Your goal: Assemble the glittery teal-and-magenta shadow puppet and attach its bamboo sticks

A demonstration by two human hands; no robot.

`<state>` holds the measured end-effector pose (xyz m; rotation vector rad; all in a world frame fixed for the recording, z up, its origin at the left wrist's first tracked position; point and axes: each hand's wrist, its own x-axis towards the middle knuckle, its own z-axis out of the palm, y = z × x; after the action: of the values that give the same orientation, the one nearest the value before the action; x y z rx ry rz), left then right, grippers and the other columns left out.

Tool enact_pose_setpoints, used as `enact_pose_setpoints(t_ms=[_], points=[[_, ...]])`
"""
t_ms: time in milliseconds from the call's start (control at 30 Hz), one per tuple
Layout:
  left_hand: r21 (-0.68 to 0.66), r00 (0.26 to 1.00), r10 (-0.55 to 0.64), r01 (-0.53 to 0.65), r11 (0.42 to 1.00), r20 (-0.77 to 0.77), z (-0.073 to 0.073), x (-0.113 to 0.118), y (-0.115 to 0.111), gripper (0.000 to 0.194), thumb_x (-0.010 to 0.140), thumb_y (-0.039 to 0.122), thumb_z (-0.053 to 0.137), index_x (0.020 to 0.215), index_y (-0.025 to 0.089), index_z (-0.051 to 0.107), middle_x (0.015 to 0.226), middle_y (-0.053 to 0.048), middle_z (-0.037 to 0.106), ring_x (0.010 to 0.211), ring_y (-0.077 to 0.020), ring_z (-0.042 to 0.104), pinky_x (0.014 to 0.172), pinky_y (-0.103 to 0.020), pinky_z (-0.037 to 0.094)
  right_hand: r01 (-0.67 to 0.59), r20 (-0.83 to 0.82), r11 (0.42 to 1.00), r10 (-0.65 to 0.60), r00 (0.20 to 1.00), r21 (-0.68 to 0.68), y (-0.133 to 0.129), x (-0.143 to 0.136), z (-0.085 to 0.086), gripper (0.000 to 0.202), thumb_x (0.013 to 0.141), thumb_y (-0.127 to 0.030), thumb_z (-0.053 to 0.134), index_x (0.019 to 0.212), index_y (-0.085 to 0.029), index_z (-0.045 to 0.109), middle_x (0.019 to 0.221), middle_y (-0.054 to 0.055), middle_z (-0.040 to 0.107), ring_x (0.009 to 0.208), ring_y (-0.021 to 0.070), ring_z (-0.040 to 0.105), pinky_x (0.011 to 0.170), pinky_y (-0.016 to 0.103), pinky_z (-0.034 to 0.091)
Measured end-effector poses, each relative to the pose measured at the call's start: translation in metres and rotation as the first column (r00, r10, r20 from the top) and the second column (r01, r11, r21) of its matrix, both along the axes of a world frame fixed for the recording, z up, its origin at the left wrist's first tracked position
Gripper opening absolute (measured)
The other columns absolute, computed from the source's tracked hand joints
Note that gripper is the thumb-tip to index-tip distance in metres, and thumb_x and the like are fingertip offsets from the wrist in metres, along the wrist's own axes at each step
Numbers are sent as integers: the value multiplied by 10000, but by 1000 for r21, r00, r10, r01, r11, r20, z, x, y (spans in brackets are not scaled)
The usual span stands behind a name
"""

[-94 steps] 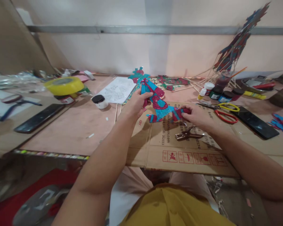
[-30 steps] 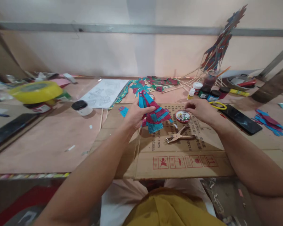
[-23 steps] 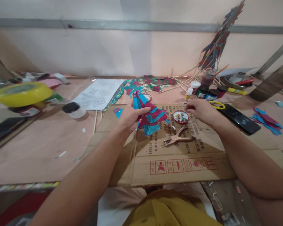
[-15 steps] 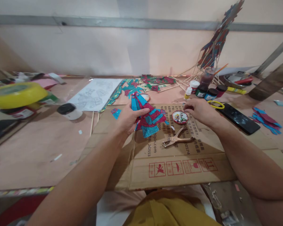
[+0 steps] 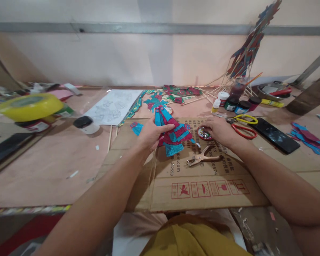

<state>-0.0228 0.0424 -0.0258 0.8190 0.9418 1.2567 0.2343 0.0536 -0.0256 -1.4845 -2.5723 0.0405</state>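
"Fingers on the left hand (image 5: pixel 150 134): what have they got?"

"I see them curled around a blue and dark red cut-out figure (image 5: pixel 176 133), thumb across its body. I have it over the cardboard (image 5: pixel 162 197), head toward the wall (image 5: pixel 112 57); I can't tell whether its lower edge touches down."

"And the right hand (image 5: pixel 219 131)?"

"Its fingers are bunched at a small round dish (image 5: pixel 200 136) of shiny bits. From where I sit, I can't tell whether they pinch one or only hover over the pile."

"Walk me along the table (image 5: pixel 48 170) from the far left."

"I start with a dark flat device (image 5: pixel 9 149), then a yellow tape roll (image 5: pixel 21 113) on a labelled jar (image 5: pixel 37 126), blurred. Next comes a small tub (image 5: pixel 86 125) with a black lid, and past it a sheet of line drawings (image 5: pixel 112 106)."

"Around the hands?"

"Just left of the left hand lies a loose blue and dark red piece (image 5: pixel 137 128). Between the forearms I see a metal hole punch (image 5: pixel 202 156), handles pointing right."

"Right side?"

"Scissors (image 5: pixel 234 125) with one yellow and one red handle lie just beside the right hand, with paint jars (image 5: pixel 242 106) beyond. Then I see a black phone (image 5: pixel 276 135) and, farthest right, a small heap of blue and dark red strips (image 5: pixel 308 138)."
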Motion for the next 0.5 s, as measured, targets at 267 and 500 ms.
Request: enact_pose_setpoints(t_ms=[267,500], points=[[20,1000,-7,7,1000,-25,0,-1,0,465,488,101,873,881,144,629,761,-18,720,625,-168,683,625,-337,622,13,-144,999,-8,989,32,1,7,8,190,840,-127,579,922,-174,744,960,75,720,906,213,618,820,306,438],[6,999,11,-11,1000,-32,2,0,-1,462,489,88,863,881,144,625,733,-6,704,620,-165,677,665,-364,624,110,-152,993,-103,983,38,-1,13,21,166,828,-143,576,862,-157,737,860,69,714,801,195,624,715,277,426]])
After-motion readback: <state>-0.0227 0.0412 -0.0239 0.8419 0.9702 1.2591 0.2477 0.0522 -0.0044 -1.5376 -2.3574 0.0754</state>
